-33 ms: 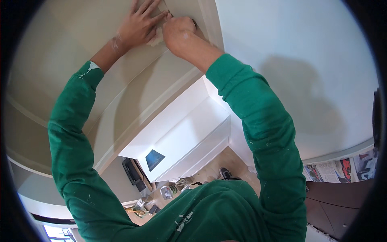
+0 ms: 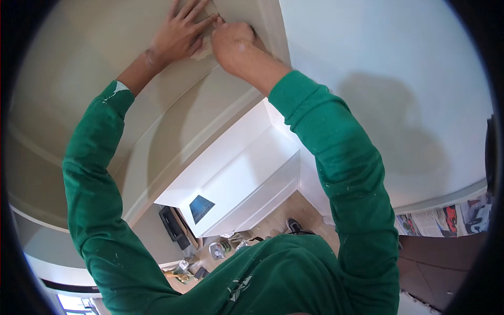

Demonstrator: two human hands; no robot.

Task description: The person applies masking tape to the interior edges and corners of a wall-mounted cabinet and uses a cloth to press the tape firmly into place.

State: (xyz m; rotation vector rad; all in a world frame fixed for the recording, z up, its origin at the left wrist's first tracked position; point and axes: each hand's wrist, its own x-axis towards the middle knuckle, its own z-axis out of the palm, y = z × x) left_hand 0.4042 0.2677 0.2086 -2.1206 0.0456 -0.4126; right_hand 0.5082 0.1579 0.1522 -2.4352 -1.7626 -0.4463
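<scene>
Both my arms, in green sleeves, reach up to a beige panelled surface point(image 2: 100, 52). My left hand point(image 2: 176, 41) lies against it with fingers stretched and spread. Close beside it, my right hand point(image 2: 232, 44) is closed in a fist. A small dark bit point(image 2: 253, 30) shows at the far side of that fist; what it belongs to is hidden. Under the left thumb sits a pale cream patch or scrap point(image 2: 203, 51), too unclear to name. White smears mark my left wrist and cuff.
A white wall point(image 2: 378, 47) with my shadow rises on the right. Below are a white ledge point(image 2: 236, 173) with a dark blue panel point(image 2: 201, 209), scattered items point(image 2: 218, 249) on a wooden floor point(image 2: 289, 210), printed sheets point(image 2: 438, 220) and a brown surface point(image 2: 436, 265) at lower right.
</scene>
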